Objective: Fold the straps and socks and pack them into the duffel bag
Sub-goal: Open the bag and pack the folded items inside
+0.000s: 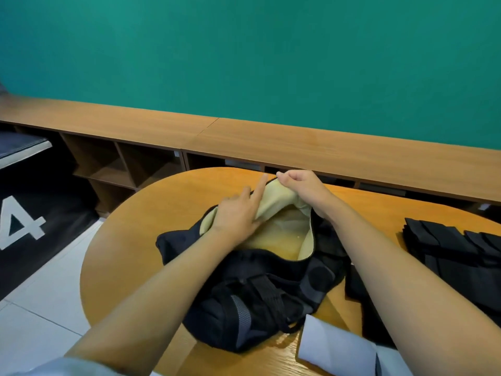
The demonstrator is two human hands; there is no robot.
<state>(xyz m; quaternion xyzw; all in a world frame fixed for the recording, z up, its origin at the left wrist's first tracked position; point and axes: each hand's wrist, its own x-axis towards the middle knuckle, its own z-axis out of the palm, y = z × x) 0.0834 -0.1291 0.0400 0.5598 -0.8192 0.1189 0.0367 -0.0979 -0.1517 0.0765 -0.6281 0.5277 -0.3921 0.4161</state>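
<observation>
My left hand (237,215) rests palm-down on the left rim of the duffel bag (284,267), index finger straight; grip of the other fingers is indeterminate. My right hand (299,185) pinches the far rim, fingers curled. Both forearms are bare.

One wide-angle view only, worn on the person's head, facing forward and down, close above a rounded wooden table (151,207), low shelf (298,142) and green wall (244,50) straight ahead, lines curved near the edges
</observation>
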